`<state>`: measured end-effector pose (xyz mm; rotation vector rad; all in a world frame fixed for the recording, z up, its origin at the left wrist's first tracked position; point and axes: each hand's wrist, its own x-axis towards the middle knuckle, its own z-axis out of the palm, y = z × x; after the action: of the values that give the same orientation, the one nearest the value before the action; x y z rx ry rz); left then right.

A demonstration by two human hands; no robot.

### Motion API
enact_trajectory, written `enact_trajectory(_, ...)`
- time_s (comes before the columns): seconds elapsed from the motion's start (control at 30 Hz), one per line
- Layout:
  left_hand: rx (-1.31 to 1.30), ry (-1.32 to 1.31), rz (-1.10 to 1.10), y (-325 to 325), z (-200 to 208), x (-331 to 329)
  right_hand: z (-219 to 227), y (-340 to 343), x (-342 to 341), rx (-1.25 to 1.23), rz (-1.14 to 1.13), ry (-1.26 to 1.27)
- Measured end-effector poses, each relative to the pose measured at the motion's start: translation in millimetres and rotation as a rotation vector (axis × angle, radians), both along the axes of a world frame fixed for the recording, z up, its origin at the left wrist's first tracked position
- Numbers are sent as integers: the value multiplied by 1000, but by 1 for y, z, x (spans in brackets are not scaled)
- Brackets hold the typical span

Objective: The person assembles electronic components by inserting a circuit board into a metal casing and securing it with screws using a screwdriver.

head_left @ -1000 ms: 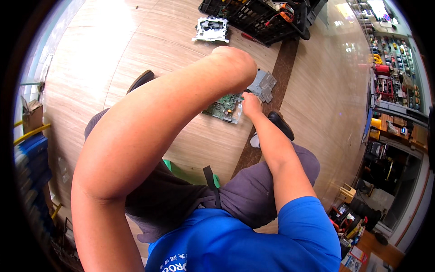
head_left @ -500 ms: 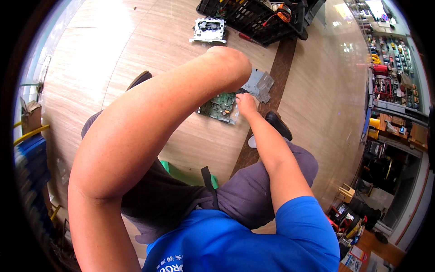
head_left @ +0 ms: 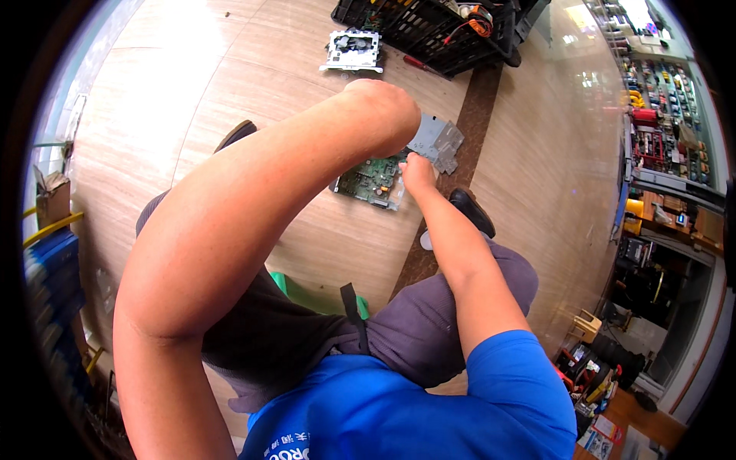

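Observation:
A green circuit board [head_left: 366, 182] lies on the floor in front of me, with a clear plastic strip along its right edge. Past its far right corner is a flat grey metal plate [head_left: 431, 138] with a cut-out, lighter end. My left hand [head_left: 387, 111] reaches over the board's far side, its back turned up; its fingers and anything in them are hidden. At the board's right corner is my right hand [head_left: 418, 173], fingers curled closed beside a small dark part. What they grip is too small to make out.
Farther off sits a white-framed disc drive mechanism [head_left: 353, 52]. Beyond it stands a black plastic crate [head_left: 437, 34] of parts and wires, with a red-handled screwdriver [head_left: 423, 66] near its base. Something green [head_left: 279, 282] shows beneath my legs. Stocked shelves [head_left: 664, 115] line the right.
My left hand has shifted slightly left and nearer, showing more of the grey plate. My right hand has turned a little at the board's corner; the board has hardly moved.

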<state>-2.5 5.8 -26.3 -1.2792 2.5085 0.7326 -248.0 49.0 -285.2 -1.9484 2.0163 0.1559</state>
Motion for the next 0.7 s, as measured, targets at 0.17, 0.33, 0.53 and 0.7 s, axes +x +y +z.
enact_trajectory(0.17,-12,0,-15,1,2,-3,2,-2,-1,35,46,38)
enact_trajectory(0.33,-1,-15,-23,3,6,-3,-4,-2,-6,20,156,64)
enact_trajectory(0.53,-5,-21,-13,2,0,-2,-6,-2,-14,34,176,51)
enact_trajectory(0.7,55,-77,-1,-2,19,3,-2,-6,-1,-40,131,-42)
